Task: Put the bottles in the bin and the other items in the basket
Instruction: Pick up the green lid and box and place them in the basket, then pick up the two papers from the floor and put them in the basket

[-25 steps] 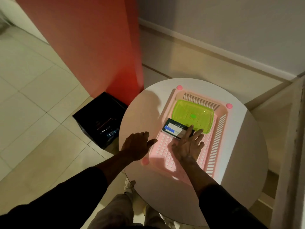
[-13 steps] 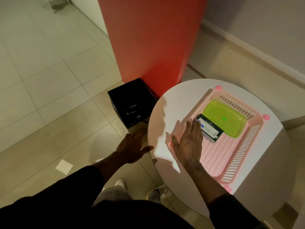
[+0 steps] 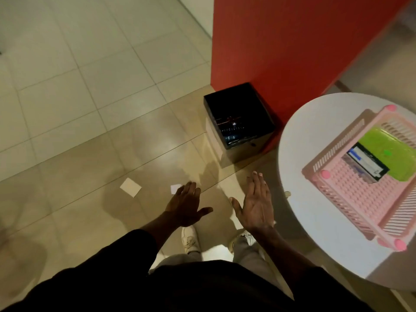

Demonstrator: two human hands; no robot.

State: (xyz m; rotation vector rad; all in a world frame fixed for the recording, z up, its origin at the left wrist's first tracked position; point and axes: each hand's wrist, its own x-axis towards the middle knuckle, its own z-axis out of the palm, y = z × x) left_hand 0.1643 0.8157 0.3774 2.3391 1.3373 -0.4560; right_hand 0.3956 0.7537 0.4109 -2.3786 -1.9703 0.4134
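A pink slotted basket (image 3: pixel 351 199) rests on the round white table (image 3: pixel 310 140) at the right. Inside it lie a lime green tray (image 3: pixel 391 140) and a dark box with a white and blue label (image 3: pixel 365 164). The black square bin (image 3: pixel 238 122) stands on the floor against the red pillar, with bottle shapes faintly visible inside. My left hand (image 3: pixel 185 206) and my right hand (image 3: pixel 256 206) hover over the floor left of the table, both flat, fingers spread, holding nothing.
A red pillar (image 3: pixel 292 41) rises behind the bin. Two small white paper squares, one (image 3: pixel 130 187) and another (image 3: pixel 175 188), lie on the tiled floor beyond my left hand. My white shoes (image 3: pixel 190 239) show below my hands.
My right hand left the box in the basket and both hands drew back off the table to the left. The view has swung left toward the floor and bin.
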